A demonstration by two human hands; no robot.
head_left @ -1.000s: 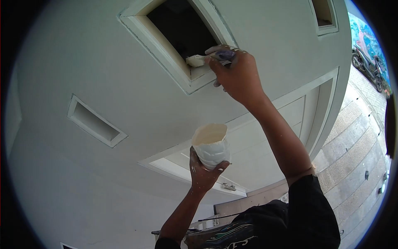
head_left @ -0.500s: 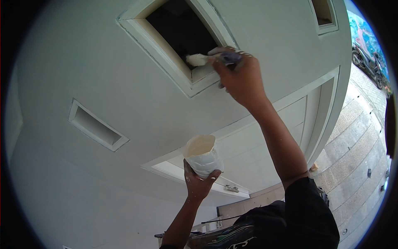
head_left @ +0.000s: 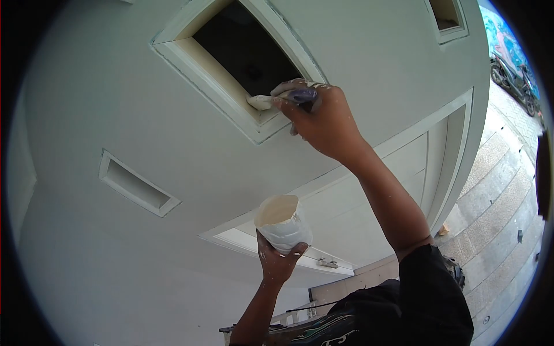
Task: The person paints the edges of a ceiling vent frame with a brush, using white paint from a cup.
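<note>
My right hand (head_left: 320, 118), speckled with white paint, is closed around a paintbrush (head_left: 299, 96) with a purplish handle. The brush's white-coated bristles lie at the inner lower ledge of the white window frame (head_left: 208, 86), close to its corner. Behind the frame the opening is dark. Lower down, my left hand (head_left: 278, 256) grips a white plastic paint container (head_left: 284, 226) from below. The container has an uneven cut rim and is tilted, with its pale inside showing. Paint spots mark the left fingers too.
A narrow framed recess (head_left: 138, 183) is set in the grey wall (head_left: 190, 167) at left. Below the window is a white door (head_left: 375, 196) with a metal handle (head_left: 328, 263). At right, a parked motorbike (head_left: 513, 81) stands on the paving (head_left: 490, 190).
My right hand has moved left and slightly down, bringing the bristles from over the dark opening onto the frame's inner ledge. My left hand keeps hold of the container, slightly lower in view.
</note>
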